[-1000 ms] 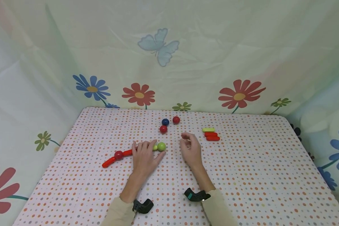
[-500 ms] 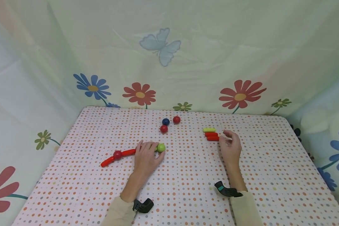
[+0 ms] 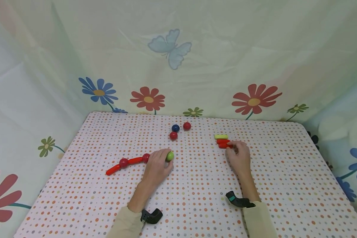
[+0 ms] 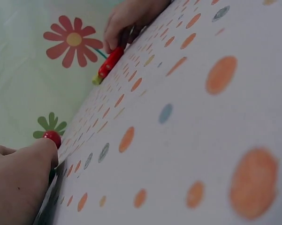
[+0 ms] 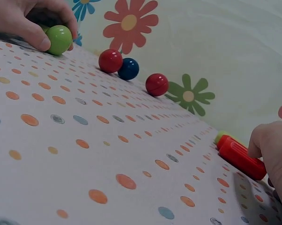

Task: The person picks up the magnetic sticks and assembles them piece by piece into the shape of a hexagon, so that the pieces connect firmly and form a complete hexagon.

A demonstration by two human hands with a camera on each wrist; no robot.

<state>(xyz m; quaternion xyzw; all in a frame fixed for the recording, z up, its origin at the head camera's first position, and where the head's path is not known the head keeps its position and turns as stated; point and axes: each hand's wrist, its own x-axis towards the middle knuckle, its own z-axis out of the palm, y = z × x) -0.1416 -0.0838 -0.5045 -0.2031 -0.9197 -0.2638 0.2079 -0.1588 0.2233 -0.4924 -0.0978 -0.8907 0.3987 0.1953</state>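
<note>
My left hand (image 3: pixel 156 167) curls over the right end of a chain of red sticks (image 3: pixel 112 170) and red balls (image 3: pixel 123 162). Its thumb and fingers hold the green ball (image 5: pixel 59 40) at that end; the hand hides the part of the chain beneath it. Over at the right, my right hand (image 3: pixel 240 158) pinches the near end of a red stick (image 5: pixel 241 159). That stick lies against another red stick (image 3: pixel 222 141), with a yellow-green stick (image 3: pixel 221 136) just behind.
Behind the left hand lie a dark blue ball (image 3: pixel 175 128), a red ball (image 3: pixel 173 136) touching or nearly touching it, and another red ball (image 3: pixel 187 125). The dotted table (image 3: pixel 190 198) ends at a flowered curtain (image 3: pixel 214 66) at the back.
My right hand has moved right from the middle to the sticks and now pinches one. My left hand has closed in over the green ball, uncovering a second red ball in the chain.
</note>
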